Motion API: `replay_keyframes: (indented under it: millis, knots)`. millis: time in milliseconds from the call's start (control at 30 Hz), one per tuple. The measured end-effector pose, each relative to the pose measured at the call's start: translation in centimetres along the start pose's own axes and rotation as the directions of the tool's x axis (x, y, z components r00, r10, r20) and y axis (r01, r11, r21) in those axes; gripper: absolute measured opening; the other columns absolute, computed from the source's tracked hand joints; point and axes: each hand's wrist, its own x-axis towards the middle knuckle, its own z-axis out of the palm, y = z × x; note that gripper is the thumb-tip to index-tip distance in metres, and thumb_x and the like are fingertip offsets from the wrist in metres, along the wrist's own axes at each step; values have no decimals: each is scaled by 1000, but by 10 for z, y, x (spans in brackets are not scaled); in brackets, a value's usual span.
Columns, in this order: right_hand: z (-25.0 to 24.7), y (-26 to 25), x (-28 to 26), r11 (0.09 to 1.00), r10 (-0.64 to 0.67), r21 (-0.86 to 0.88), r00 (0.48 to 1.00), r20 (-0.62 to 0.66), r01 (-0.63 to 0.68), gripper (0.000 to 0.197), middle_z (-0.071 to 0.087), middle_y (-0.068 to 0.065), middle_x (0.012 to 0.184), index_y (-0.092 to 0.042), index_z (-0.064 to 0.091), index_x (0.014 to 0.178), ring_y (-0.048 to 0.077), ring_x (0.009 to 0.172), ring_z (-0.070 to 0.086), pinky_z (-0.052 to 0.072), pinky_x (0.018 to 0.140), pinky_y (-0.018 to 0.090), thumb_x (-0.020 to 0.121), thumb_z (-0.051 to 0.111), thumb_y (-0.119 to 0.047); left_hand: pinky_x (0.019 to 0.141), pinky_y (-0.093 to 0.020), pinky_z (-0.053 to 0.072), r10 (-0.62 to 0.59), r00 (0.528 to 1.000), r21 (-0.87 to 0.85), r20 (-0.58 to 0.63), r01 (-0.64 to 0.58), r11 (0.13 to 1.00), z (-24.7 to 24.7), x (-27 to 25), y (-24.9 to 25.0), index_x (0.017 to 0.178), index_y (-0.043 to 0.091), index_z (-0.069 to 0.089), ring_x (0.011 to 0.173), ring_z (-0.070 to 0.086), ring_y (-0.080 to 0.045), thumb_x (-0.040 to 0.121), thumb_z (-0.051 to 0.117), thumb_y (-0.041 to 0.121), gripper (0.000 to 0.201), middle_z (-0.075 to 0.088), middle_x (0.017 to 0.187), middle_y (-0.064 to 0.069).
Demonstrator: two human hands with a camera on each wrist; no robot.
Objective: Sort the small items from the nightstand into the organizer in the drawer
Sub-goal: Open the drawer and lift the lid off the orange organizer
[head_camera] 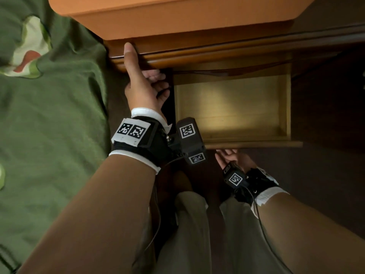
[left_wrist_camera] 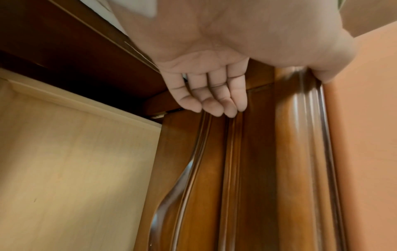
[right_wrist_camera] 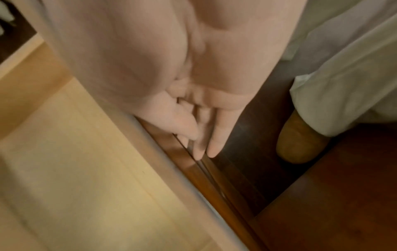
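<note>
The nightstand (head_camera: 177, 14) has an orange top, and its drawer (head_camera: 256, 144) is pulled out with a bare pale-wood floor (left_wrist_camera: 75, 161). No organizer or small items show in any view. My left hand (head_camera: 145, 74) rests against the nightstand's dark moulded front edge (left_wrist_camera: 300, 152), thumb up on the moulding. Its fingers (left_wrist_camera: 214, 98) lie relaxed on the wood and hold nothing. My right hand (head_camera: 231, 156) sits low at the drawer front (right_wrist_camera: 193, 178). There its straight fingers (right_wrist_camera: 214, 144) touch the outer face, blurred.
A green bedspread (head_camera: 49, 115) fills the left, close to the nightstand's side. Dark wooden floor (head_camera: 325, 165) lies to the right of and below the drawer. My pale trouser legs (head_camera: 193, 224) and a tan foot (right_wrist_camera: 298, 144) stand directly in front of the drawer.
</note>
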Motion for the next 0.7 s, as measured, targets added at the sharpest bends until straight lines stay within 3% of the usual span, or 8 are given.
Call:
replay_keyframes:
  millis: [67, 200, 333, 400, 467, 567, 633, 700]
  knots:
    - [0, 1, -4, 999, -31, -28, 999, -20, 30, 46, 34, 18, 157, 0, 28, 151, 33, 143, 37, 42, 108, 43, 105, 23, -4, 72, -35, 52, -11, 1000, 14, -2, 11, 1000, -1, -1, 0, 63, 17, 60, 66, 62, -21, 82, 48, 74, 62, 67, 68, -3]
    - [0, 5, -30, 1000, -22, 10, 1000, 3, 22, 64, 39, 15, 155, -6, 27, 153, 33, 141, 42, 37, 111, 47, 94, 16, 18, 75, -35, 52, -70, 997, 71, -21, 72, 995, -4, -11, 7, 66, 18, 62, 70, 64, -19, 79, 50, 77, 61, 68, 70, 0]
    - [16, -1, -89, 1000, -11, 20, 1000, -7, 11, 63, 45, 18, 150, -5, 29, 151, 35, 136, 47, 41, 106, 47, 94, 15, 18, 81, -34, 51, -252, 968, 80, 12, 250, 965, -3, -40, 32, 86, 15, 67, 87, 64, -19, 81, 51, 75, 62, 69, 90, -2]
    - [34, -10, -134, 999, -40, -15, 999, 10, 40, 57, 51, 19, 142, -4, 41, 140, 34, 125, 55, 42, 106, 47, 92, 19, 17, 76, -30, 50, -301, 954, 110, 3, 299, 948, 2, -59, 55, 88, 14, 62, 81, 60, -16, 91, 49, 63, 51, 63, 90, -2]
    - [53, -24, -183, 993, -81, -83, 996, 38, 84, 44, 59, 16, 127, -1, 54, 120, 30, 106, 62, 48, 96, 43, 90, 26, 15, 60, -24, 48, -309, 951, 151, -36, 310, 939, 0, -77, 82, 100, 12, 61, 69, 54, -13, 101, 46, 40, 32, 61, 92, -3]
    - [81, -55, -254, 973, -160, -153, 981, 106, 175, 29, 61, 14, 100, -1, 60, 99, 26, 83, 59, 50, 74, 39, 90, 36, 11, 55, -22, 42, -289, 951, 172, -107, 304, 937, -20, -101, 118, 144, 2, 44, 66, 51, -15, 105, 35, 18, 43, 62, 131, -16]
    - [105, -81, -296, 943, -278, -142, 946, 168, 302, 24, 54, 11, 82, -3, 56, 83, 22, 69, 51, 44, 65, 35, 91, 36, 8, 59, -24, 45, -269, 943, 145, -196, 300, 943, -31, -110, 144, 146, 3, 42, 86, 60, -24, 104, 36, 24, 48, 51, 148, -16]
    - [133, -105, -330, 897, -417, -75, 891, 182, 435, 20, 50, 8, 75, -6, 56, 79, 19, 63, 47, 40, 60, 31, 92, 43, 1, 80, -32, 53, -152, 951, 177, -267, 204, 963, -32, -106, 170, 143, 2, 46, 114, 62, -32, 101, 39, 32, 52, 52, 146, -20]
